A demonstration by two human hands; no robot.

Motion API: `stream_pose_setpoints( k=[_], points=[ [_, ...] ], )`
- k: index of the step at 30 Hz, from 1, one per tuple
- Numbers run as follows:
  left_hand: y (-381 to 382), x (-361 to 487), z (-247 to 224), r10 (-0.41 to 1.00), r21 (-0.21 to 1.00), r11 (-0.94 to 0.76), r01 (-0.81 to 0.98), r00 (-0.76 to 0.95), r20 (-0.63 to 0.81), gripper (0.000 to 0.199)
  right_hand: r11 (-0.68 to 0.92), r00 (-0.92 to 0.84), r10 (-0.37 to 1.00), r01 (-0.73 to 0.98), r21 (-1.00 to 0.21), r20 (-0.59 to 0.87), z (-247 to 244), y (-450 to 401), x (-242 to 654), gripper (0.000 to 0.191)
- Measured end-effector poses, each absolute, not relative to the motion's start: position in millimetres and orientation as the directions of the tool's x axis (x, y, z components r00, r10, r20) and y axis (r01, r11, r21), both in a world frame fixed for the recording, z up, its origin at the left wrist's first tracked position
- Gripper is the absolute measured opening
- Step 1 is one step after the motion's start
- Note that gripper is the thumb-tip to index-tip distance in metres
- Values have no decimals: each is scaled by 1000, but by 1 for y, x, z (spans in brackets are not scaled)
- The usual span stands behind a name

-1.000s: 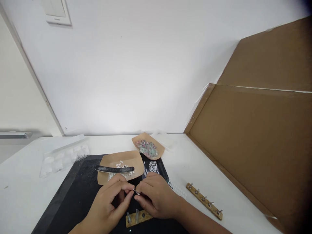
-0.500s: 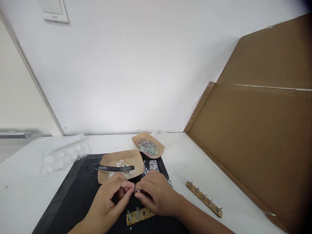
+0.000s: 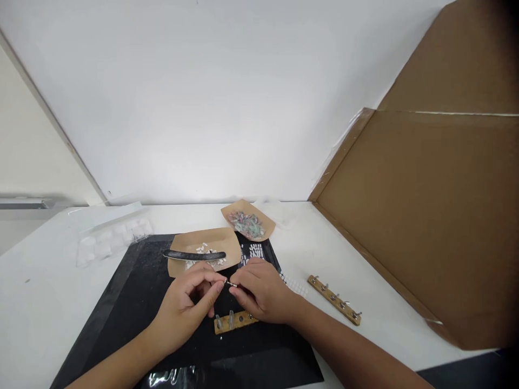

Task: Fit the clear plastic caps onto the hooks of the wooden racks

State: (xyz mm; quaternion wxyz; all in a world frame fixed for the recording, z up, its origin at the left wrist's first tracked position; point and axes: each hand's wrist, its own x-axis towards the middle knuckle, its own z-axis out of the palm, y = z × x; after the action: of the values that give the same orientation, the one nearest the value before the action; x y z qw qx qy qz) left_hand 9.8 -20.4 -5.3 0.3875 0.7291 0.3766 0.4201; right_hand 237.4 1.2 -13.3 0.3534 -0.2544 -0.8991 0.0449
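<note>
On a white table [image 3: 36, 313], black mat [image 3: 117, 308], laid flat. At 11 o'clock from the small silvery piece [image 3: 232, 283], cardboard tray [image 3: 227, 236]. Left hand [image 3: 182, 300], thumb and forefinger pinched on that piece's left end. Right hand [image 3: 264, 292], likewise closed in a pinch, at its right end. Across the tray, curved black file [image 3: 194, 255]. At 6 o'clock, wooden strip [image 3: 226, 326] with standing clear tips [image 3: 231, 319]. Small silvery piece: between both pinches, at 2 o'clock from left palm, 9 o'clock from right.
</note>
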Motion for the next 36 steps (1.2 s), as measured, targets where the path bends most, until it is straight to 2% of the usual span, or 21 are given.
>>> stream_pose_setpoints(
  k=[7,17,36],
  points=[
    [-23,11,-1,893,924,-340,175,367,259,20,868,-631,491,413,-275,601,-12,0,238,22],
    [-23,12,-2,881,900,-396,180,350,318,14,866,-655,493,430,-254,573,-11,-2,238,22],
    [-24,11,7,892,931,-321,173,385,236,18,873,-663,483,412,-260,572,-6,-5,239,19]
  ],
)
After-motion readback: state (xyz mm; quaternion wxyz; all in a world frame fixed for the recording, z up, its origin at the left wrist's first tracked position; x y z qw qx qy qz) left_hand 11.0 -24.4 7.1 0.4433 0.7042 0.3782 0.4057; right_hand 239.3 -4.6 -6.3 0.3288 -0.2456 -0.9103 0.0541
